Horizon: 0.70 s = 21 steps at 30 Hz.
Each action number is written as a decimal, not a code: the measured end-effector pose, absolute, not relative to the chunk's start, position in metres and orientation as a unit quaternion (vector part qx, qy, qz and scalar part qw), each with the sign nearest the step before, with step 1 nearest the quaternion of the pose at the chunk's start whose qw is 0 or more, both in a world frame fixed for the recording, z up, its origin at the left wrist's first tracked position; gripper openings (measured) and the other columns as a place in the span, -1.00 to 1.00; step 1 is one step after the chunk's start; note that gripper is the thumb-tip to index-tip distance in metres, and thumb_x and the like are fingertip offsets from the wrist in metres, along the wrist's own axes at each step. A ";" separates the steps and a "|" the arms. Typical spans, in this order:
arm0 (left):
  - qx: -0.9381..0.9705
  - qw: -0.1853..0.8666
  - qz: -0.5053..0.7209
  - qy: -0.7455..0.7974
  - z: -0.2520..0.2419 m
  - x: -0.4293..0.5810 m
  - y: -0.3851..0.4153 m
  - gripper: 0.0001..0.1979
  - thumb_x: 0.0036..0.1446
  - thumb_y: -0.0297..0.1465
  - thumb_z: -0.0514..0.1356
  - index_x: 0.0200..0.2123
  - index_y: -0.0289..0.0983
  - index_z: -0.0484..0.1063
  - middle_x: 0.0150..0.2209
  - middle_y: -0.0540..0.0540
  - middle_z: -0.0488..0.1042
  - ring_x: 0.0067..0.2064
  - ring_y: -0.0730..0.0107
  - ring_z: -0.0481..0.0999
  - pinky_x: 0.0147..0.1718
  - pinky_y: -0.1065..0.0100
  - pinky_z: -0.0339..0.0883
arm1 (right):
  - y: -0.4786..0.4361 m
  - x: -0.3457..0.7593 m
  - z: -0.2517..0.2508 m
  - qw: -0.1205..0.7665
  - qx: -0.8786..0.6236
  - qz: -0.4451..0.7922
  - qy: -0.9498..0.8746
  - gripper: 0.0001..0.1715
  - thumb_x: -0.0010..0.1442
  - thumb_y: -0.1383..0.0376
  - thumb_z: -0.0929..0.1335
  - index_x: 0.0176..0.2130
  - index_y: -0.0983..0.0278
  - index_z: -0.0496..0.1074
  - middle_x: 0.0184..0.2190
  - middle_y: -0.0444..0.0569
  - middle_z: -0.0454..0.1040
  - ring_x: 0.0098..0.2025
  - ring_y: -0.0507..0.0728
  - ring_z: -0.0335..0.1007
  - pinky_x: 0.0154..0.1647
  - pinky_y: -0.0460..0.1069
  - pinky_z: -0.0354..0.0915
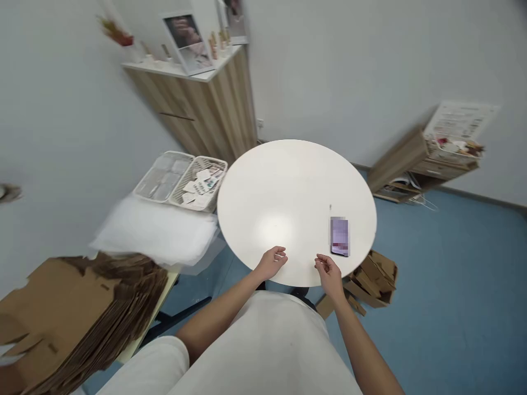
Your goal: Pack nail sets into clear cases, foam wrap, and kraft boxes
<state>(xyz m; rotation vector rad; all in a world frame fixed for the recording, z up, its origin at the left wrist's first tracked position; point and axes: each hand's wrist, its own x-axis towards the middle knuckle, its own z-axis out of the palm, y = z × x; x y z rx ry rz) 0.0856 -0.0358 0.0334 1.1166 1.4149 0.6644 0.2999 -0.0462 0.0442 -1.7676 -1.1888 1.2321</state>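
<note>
Right now both hands sit at the near rim of the round white bench point(296, 181), and neither has anything in it. The left hand point(272, 263) rests on the edge with fingers loosely curled, its grip slack and empty; the right hand point(329, 273) hovers just beside it, fingers half curled, also holding nothing. Just beyond the right hand lies a phone point(340, 236), flat on the bench and close to the right-hand rim, apart from the fingers. By my reading this is a pause before any pick-up: the nearest thing to take is that phone, and a short forward reach would want care, since it lies near the drop-off. Further out, the bench top is bare. Off to the left, flattened cardboard point(82, 318), then white trays point(181, 178); to the right, blue floor point(453, 285).
</note>
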 end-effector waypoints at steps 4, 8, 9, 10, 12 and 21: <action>0.427 0.551 0.319 0.642 0.031 0.029 -0.055 -0.66 0.00 -0.28 0.15 -0.14 -0.30 0.34 -0.19 -0.16 0.44 -0.25 0.38 0.44 -0.24 0.32 0.32 | -0.037 0.230 0.047 0.279 -0.631 0.507 -0.517 -0.50 0.00 0.00 0.27 -0.16 0.27 0.37 -0.29 0.04 0.47 -0.32 0.14 0.39 -0.29 0.05 0.32; 0.379 0.525 0.344 0.680 0.031 -0.015 -0.076 -0.65 -0.03 -0.27 0.17 -0.16 -0.31 0.36 -0.21 -0.15 0.44 -0.25 0.37 0.44 -0.23 0.32 0.32 | -0.035 0.179 0.051 0.209 -0.568 0.531 -0.594 -0.54 0.00 0.00 0.27 -0.19 0.23 0.39 -0.29 0.02 0.48 -0.32 0.13 0.39 -0.29 0.05 0.32; 0.370 0.518 0.349 0.688 0.031 -0.024 -0.080 -0.64 -0.03 -0.26 0.17 -0.16 -0.32 0.36 -0.22 -0.15 0.44 -0.25 0.37 0.44 -0.22 0.31 0.32 | -0.034 0.170 0.052 0.194 -0.552 0.534 -0.610 -0.55 0.00 0.01 0.27 -0.20 0.22 0.40 -0.29 0.01 0.48 -0.33 0.13 0.39 -0.29 0.05 0.33; 0.362 0.510 0.355 0.695 0.030 -0.032 -0.084 -0.64 -0.03 -0.26 0.17 -0.16 -0.32 0.36 -0.22 -0.15 0.44 -0.25 0.37 0.45 -0.21 0.30 0.32 | -0.033 0.163 0.052 0.180 -0.537 0.538 -0.624 -0.57 0.00 0.03 0.27 -0.20 0.22 0.41 -0.29 0.00 0.48 -0.34 0.13 0.39 -0.29 0.05 0.33; 0.345 0.495 0.363 0.710 0.029 -0.045 -0.090 -0.64 -0.03 -0.25 0.16 -0.16 -0.32 0.35 -0.22 -0.15 0.44 -0.25 0.36 0.45 -0.21 0.29 0.32 | -0.029 0.153 0.054 0.156 -0.510 0.544 -0.648 -0.59 0.00 0.05 0.27 -0.20 0.20 0.41 -0.30 -0.01 0.48 -0.36 0.12 0.38 -0.29 0.05 0.33; 0.313 0.429 0.386 0.755 0.038 -0.072 -0.100 -0.61 -0.02 -0.21 0.15 -0.13 -0.28 0.34 -0.18 -0.18 0.44 -0.23 0.33 0.46 -0.25 0.29 0.34 | 0.011 0.129 0.050 0.128 -0.453 0.577 -0.668 -0.66 0.00 0.10 0.27 -0.21 0.15 0.41 -0.31 -0.05 0.48 -0.40 0.11 0.39 -0.32 0.06 0.33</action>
